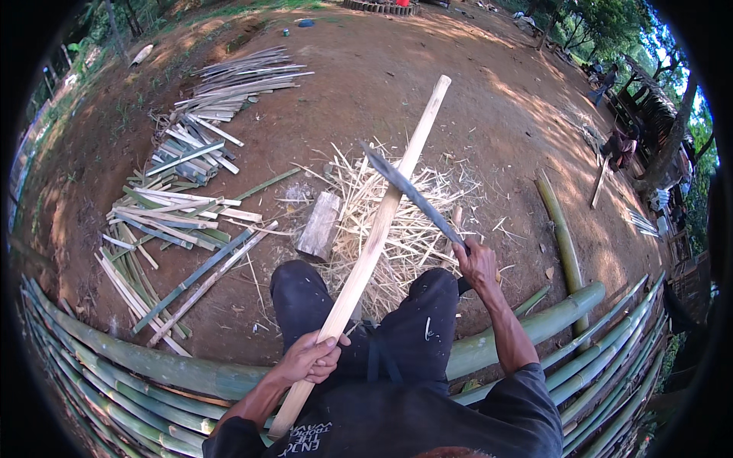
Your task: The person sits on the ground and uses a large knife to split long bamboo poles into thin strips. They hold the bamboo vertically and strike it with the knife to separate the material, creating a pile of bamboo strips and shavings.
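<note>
Head view: at left, we are seeing cut bamboo strips (pixel 164 210) lying in loose heaps beyond green bamboo poles (pixel 145 355). Toward the centre, the left hand (pixel 311 359) is grasping the lower part of a pale bamboo slat (pixel 368 256), which is slanting up between the knees (pixel 434 292), beside a short wood block (pixel 318 226) and above scattered shavings (pixel 427 248). A dark machete (pixel 424 202) is crossing the slat's upper half; whether its edge is biting in, we are not able to tell. The right hand (pixel 479 263) is clenching the machete at its near end. We are judging a slip to be the chief danger: a knot or slick face could be sending the blade skidding toward the left hand or a knee. With one hand steadying it, the slat could also be twisting under a hard stroke. As for writing, the dark T-shirt (pixel 397 420) is carrying white block lettering (pixel 309 440) at left, which we are leaving unquoted; farther right, a trouser leg is showing a small white mark (pixel 427 329), too slight for us to read.
</note>
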Motion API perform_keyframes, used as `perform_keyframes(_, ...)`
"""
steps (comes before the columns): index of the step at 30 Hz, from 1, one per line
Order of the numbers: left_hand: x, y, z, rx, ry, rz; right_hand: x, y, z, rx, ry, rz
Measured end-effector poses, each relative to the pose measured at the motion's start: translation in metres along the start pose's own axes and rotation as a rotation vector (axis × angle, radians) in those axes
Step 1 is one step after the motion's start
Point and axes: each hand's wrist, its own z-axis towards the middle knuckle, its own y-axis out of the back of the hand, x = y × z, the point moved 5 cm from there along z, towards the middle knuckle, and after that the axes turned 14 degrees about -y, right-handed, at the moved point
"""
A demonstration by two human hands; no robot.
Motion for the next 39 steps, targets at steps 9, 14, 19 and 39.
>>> perform_keyframes(9,-0.015,-0.01,0.008,0.049,-0.043,-0.024,0.023,0.004,0.016,0.077,0.169,-0.05)
perform_keyframes(14,-0.008,-0.003,-0.002,0.002,-0.041,-0.028,0.039,0.002,-0.002,0.048,0.393,-0.023)
perform_keyframes(19,-0.012,0.0,-0.002,0.005,-0.042,-0.009,0.025,-0.005,0.03,0.065,0.135,-0.091)
perform_keyframes(39,0.007,0.006,-0.032,-0.012,0.044,0.026,-0.025,0.0,0.075,-0.027,-0.181,-0.019)
